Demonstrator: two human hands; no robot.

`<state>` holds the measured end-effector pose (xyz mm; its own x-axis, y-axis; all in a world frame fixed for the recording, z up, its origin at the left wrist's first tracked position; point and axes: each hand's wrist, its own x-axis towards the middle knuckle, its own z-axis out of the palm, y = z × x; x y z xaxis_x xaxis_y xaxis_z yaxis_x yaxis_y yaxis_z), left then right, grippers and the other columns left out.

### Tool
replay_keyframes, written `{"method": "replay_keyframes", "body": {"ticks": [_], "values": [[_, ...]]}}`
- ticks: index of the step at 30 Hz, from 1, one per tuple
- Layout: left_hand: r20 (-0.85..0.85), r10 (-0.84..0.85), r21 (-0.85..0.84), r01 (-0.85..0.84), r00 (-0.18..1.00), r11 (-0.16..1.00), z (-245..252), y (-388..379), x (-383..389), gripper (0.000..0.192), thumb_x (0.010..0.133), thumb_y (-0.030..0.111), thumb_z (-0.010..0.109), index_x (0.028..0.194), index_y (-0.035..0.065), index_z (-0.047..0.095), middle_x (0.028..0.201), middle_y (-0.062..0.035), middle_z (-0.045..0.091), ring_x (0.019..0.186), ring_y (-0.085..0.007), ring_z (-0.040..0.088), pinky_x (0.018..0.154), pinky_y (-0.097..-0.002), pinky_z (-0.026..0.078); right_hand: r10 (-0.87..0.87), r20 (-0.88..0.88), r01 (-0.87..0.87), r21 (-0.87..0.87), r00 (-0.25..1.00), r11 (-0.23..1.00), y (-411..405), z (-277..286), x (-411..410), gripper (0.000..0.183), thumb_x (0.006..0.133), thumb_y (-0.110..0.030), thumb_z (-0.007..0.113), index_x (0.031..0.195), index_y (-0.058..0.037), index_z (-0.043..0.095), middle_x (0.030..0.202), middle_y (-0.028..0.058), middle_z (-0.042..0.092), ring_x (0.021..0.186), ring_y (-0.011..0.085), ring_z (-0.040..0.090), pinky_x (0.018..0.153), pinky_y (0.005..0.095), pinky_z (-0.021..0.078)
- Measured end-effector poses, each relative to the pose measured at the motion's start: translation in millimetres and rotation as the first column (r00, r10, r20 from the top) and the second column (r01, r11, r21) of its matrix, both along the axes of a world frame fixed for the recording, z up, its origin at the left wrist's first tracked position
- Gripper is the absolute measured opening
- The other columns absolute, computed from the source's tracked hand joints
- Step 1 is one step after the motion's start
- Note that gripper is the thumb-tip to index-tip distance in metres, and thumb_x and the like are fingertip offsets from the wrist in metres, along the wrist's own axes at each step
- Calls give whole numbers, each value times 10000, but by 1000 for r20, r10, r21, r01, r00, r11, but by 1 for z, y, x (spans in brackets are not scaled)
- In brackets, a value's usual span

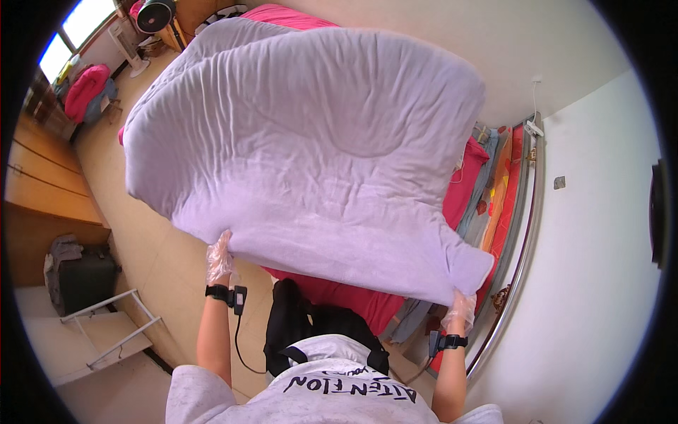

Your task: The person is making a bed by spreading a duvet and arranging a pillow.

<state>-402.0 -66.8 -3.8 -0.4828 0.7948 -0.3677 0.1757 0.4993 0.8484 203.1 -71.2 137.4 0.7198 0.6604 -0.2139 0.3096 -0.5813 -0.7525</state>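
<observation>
A pale lilac quilt [318, 159] spreads out in front of me, its near edge lifted and its far part billowing above the bed. My left hand [220, 257], in a clear plastic glove, grips the near edge toward the quilt's left side. At the near right corner, my right hand [460, 311] holds the fabric, also gloved in clear plastic. Under the quilt, a crimson bed sheet [365, 302] shows along the near side and at the right. Most of the bed is hidden beneath the quilt.
A metal bed rail [516, 302] curves along the right, beside the white wall [593, 254]. Layered bedding [498, 196] lies inside it. On the left are a wooden cabinet [47, 164], a dark suitcase [87, 278] and a white metal frame [114, 328]. A fan [155, 15] stands at the far left.
</observation>
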Motion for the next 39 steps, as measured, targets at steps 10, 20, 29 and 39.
{"method": "replay_keyframes", "body": {"ticks": [10,20,29,39], "values": [[623,417,-67,-487,661,871,30,-18,69,507,751,317,720,1119,7,561,1081,-82,584,961,-217,562,817,-351,458,41,276,-67,85,960,994,11,6,44,636,703,-89,684,1255,80,417,1193,195,540,1040,299,543,918,360,419],[331,188,292,-290,925,911,88,6,37,327,834,243,650,1070,25,588,992,-50,599,830,-152,561,744,-318,469,95,306,-104,13,947,995,3,98,-41,650,715,-112,698,1252,107,404,1225,225,512,1070,312,526,940,386,410],[687,620,-312,-617,379,723,-125,-133,46,108,758,6,621,717,13,521,624,-122,510,518,-236,507,562,-384,495,202,-4,-193,-316,979,929,-100,-54,2,723,694,-211,710,1318,8,418,1251,162,521,1089,301,535,930,375,420],[565,808,-743,-325,165,585,-105,-38,146,970,703,600,672,1429,131,232,1434,-166,306,1341,-365,236,1066,-523,236,-82,-624,221,149,777,964,-54,33,-89,600,769,-62,667,1294,11,386,1228,121,499,1069,241,523,883,348,462]]}}
